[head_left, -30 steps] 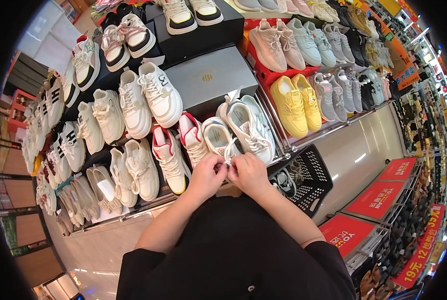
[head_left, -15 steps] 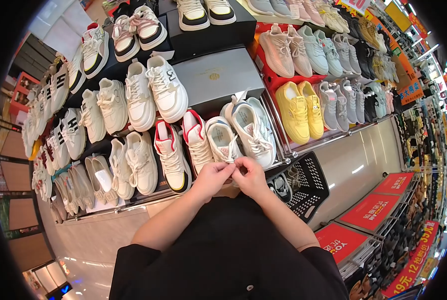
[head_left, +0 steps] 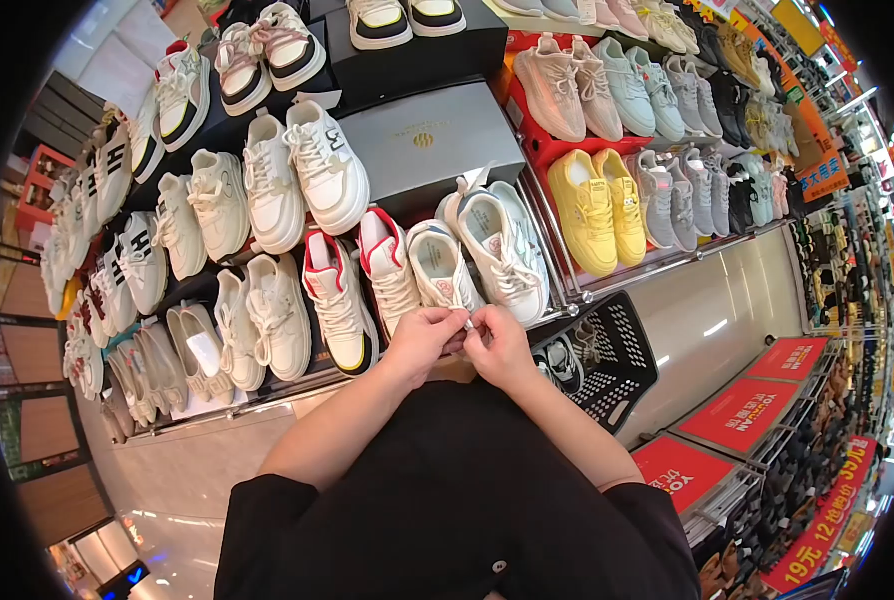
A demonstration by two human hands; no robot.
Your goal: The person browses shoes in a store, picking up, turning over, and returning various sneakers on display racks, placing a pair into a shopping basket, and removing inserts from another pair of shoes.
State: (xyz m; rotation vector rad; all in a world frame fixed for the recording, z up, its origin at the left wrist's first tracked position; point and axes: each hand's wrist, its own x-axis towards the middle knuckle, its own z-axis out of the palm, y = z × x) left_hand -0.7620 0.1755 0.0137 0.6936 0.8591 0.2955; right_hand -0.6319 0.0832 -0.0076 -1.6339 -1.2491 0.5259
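Both hands meet at the toe end of a white shoe [head_left: 441, 262] with a small red mark, on the front row of the display. My left hand [head_left: 424, 343] pinches white lace at its fingertips. Close against it, my right hand [head_left: 499, 345] has its fingers pressed together on the same lace. The fingers partly hide the lace and the front of the shoe. Just right of it stands another white shoe [head_left: 497, 255] with a pale blue lining. To the left are white shoes with red collars [head_left: 339, 305].
A grey shoe box [head_left: 427, 150] lies behind the front row. Yellow shoes [head_left: 592, 215] stand to the right, beyond a metal rail. A black basket [head_left: 607, 360] holding shoes is beside my right forearm. Red signs [head_left: 742, 415] line a rack at the right.
The view has shifted slightly. My hands stay together at the shoe's lace, with their fingertips moved a little and now slightly nearer my body relative to the shoe.
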